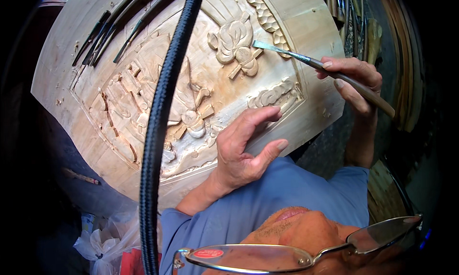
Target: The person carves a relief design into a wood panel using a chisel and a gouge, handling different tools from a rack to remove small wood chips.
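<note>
My right hand [355, 82] grips the wooden handle of a carving chisel [310, 61], thumb and fingers round it. The chisel's flat metal blade points left, its tip beside a raised, rounded carved motif [235, 41] on a pale wooden panel [313, 31]. I cannot tell whether the tip touches the wood. Near the panel's close edge, my left hand [244, 148] is open, its thumb held apart from its bent fingers, with nothing in it. More relief carving [191, 117] spreads over the panel's left half, partly hidden by a cable.
A thick black braided cable [165, 93] crosses the view from top to bottom. Several slim chisels [106, 36] lie on the panel's far left. More tools [354, 21] are bunched beyond its right side, near stacked wooden strips [404, 60]. A plastic bag [107, 244] sits at lower left.
</note>
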`<state>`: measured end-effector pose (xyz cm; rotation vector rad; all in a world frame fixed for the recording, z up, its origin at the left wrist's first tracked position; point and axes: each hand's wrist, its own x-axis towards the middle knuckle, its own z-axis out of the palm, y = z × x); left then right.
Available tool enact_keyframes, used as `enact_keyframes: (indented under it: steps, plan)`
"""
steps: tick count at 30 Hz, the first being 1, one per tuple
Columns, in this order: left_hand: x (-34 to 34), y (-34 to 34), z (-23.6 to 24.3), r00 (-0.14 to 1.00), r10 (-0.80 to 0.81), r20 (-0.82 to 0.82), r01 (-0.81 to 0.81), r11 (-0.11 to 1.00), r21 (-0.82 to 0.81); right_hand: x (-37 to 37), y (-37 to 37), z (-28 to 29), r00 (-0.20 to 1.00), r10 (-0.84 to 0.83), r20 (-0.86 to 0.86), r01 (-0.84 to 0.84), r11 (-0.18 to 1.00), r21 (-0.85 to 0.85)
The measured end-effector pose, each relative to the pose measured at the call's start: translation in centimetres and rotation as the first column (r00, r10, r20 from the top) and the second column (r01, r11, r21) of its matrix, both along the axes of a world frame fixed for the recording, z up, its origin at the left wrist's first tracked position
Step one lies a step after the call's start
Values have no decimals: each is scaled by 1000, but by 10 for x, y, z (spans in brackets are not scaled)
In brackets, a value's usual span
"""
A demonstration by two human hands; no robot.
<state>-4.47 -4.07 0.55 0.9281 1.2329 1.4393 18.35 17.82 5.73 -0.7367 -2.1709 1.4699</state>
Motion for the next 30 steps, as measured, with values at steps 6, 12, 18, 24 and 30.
enact_keyframes:
  steps: [6, 12, 18, 24, 30]
  plan:
    - [-1, 2, 1, 1000, -20, 18, 19, 1000, 12, -6, -4, 10, 1000, -1, 6, 1, 1000, 28]
    - [1, 0, 4, 1000, -1, 3, 1, 1000, -7, -17, -35, 5, 996, -91, 18, 88, 984, 153]
    - [-7, -2, 5, 997, -77, -15, 77, 997, -4, -5, -61, -40, 738, -615, -280, 669, 722, 177]
    - [-8, 0, 9, 995, -75, -63, 75, 997, 3, -8, -63, -71, 745, -620, -244, 664, 661, 348]
    - [-5, 2, 8, 996, -77, -51, 77, 997, -3, -14, -70, -67, 711, -685, -155, 685, 628, 369]
